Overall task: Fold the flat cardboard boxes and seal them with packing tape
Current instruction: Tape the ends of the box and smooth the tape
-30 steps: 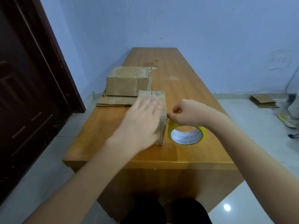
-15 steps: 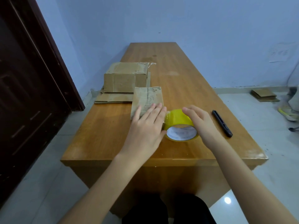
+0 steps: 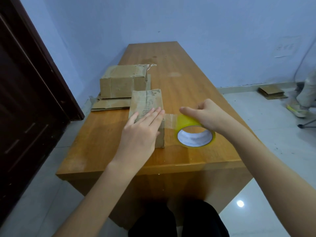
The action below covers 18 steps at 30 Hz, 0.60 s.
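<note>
Pale blue walls back a wooden worktop (image 3: pixel 188 79). Near its front edge, the left hand (image 3: pixel 142 132) lies flat-fingered on a folded box (image 3: pixel 147 103), pinning the tape end. The right hand (image 3: pixel 206 115) grips the yellow tape roll (image 3: pixel 195 132). Light cardboard probably slides; press firmly by the seam.

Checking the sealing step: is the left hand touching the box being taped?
Touching. The head view shows the left hand lying flat on the near box, fingers straight across its top, with no gap visible.
</note>
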{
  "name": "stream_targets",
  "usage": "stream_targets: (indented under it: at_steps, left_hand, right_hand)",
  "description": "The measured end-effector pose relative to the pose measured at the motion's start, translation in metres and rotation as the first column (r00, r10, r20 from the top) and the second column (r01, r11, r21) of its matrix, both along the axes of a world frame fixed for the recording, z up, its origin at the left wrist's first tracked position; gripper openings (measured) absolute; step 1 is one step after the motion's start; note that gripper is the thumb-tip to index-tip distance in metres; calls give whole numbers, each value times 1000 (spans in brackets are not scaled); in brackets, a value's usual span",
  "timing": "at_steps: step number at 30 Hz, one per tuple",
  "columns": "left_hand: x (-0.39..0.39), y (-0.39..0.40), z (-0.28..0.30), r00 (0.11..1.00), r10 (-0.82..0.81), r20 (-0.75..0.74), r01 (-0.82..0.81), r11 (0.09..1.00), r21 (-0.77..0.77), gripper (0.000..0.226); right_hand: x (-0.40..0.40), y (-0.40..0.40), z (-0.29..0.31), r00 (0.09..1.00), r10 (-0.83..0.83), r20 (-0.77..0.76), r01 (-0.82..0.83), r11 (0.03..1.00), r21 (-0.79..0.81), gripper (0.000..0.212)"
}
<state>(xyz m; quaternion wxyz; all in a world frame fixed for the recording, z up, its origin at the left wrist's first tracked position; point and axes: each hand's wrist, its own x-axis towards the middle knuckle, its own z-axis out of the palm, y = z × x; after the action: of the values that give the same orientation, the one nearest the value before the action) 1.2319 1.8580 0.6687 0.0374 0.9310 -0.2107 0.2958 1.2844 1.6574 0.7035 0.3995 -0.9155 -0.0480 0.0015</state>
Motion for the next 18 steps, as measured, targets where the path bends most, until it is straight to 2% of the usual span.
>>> stream_targets:
  at_steps: [3, 7, 11, 13, 16, 18]
  left_hand:
    - [1, 0, 2, 1000, -15, 4, 15, 1000, 2, 59]
    - [1, 0, 3, 1000, -3, -13, 3, 1000, -4, 62]
    - [-2, 5, 5, 1000, -14, -26, 17, 996, 89, 79]
    - [-1, 8, 8, 999, -11, -35, 16, 992, 127, 84]
    - [0, 8, 10, 998, -11, -57, 17, 993, 118, 82]
    - [1, 8, 9, 999, -12, -52, 17, 995, 101, 78]
  right_hand:
    - [0, -5, 5, 1000, 30, 2, -27, 930, -366, 67]
    - [6, 0, -2, 997, 75, 7, -57, 810, -584, 72]
    - [12, 4, -2, 995, 103, -2, -79, 746, -661, 74]
    - [12, 4, -3, 991, 115, 62, -42, 731, -681, 70]
    - [2, 8, 1, 957, 112, 267, 73, 800, -596, 52]
    - [-13, 15, 6, 919, 107, 379, 92, 877, -471, 43]
